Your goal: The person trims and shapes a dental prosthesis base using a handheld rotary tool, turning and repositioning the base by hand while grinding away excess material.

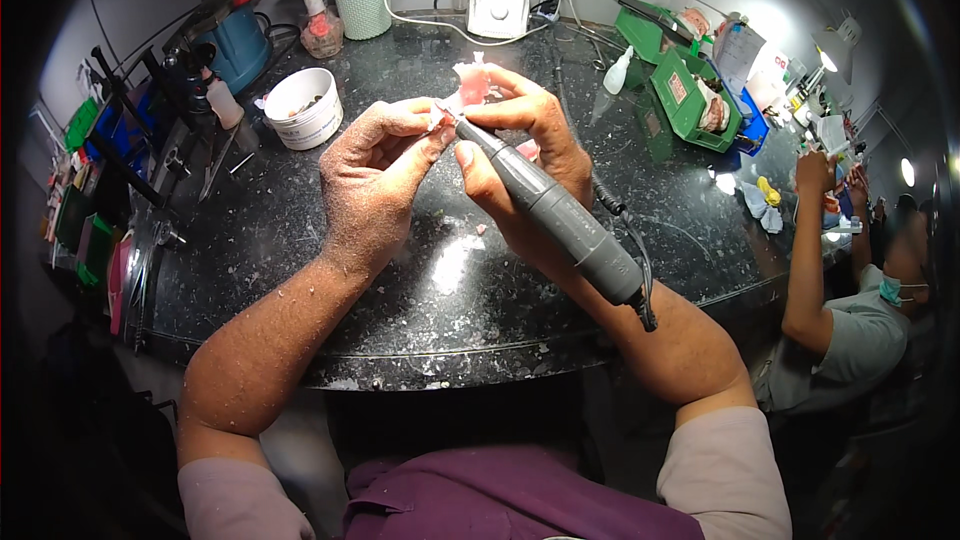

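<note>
Here, at the upper centre of the frame, the left hand [370,180] pinches a small pinkish-white piece [438,120] between thumb and fingers, likely to steady it against the tool, while the right hand [540,140] is wrapped pen-style around a dark rotary handpiece [560,210], its tip right at the piece, probably for fine control. Over at upper left, a white tub [325,121] stands on the black desk [400,330], seemingly leaving the hands elbow room.

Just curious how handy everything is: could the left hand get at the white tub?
Probably yes: the white tub stands beside the left hand, with nothing visible between them. But the hand's fingers seem busy holding the pink piece, and might need freeing first.
</note>
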{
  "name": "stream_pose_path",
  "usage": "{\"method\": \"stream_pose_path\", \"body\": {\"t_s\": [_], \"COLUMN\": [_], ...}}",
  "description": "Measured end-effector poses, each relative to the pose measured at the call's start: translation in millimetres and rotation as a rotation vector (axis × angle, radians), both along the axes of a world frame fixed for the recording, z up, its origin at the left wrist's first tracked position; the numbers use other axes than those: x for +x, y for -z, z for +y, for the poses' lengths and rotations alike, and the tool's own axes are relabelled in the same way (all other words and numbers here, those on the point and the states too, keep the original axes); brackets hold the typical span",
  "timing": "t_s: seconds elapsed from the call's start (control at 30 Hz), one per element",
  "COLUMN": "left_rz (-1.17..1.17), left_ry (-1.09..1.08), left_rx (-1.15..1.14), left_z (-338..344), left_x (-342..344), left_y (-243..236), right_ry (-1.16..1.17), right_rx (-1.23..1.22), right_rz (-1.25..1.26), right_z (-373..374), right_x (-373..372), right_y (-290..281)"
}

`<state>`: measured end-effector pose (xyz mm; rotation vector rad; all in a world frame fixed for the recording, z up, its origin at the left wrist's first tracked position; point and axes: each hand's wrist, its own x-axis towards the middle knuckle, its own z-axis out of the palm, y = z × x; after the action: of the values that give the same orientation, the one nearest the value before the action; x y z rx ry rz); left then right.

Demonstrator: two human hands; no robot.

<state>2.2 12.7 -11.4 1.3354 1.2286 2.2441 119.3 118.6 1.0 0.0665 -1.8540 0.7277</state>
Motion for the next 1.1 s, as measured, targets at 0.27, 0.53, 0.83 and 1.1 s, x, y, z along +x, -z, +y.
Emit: {"method": "stream_pose_path", "body": {"t_s": [0.27, 0.53, 0.83, 1.1], "left_rz": [0.025, -0.011, 0.001, 0.006], "left_ry": [-0.019, 0.006, -0.018, -0.019], "left_rx": [-0.029, -0.019, -0.042, -0.035], "left_z": [-1.0, -2.0, -2.1, -3.4], "left_x": [0.7, 0.2, -2.9, -2.4], "left_y": [-1.8, -2.4, -0.1, 0.0], "right_ry": [-0.037, -0.079, -0.078, -0.072], "right_rx": [-0.092, -0.132, -0.001, 0.100], "right_rz": [0.022, 0.006, -0.010, -0.026], "right_z": [-2.2, -1.9, 2.2, 2.9], "right_x": [0.2, 0.7, 0.6, 3.3], "right_y": [2.2, 3.3, 3.4, 0.0]}}
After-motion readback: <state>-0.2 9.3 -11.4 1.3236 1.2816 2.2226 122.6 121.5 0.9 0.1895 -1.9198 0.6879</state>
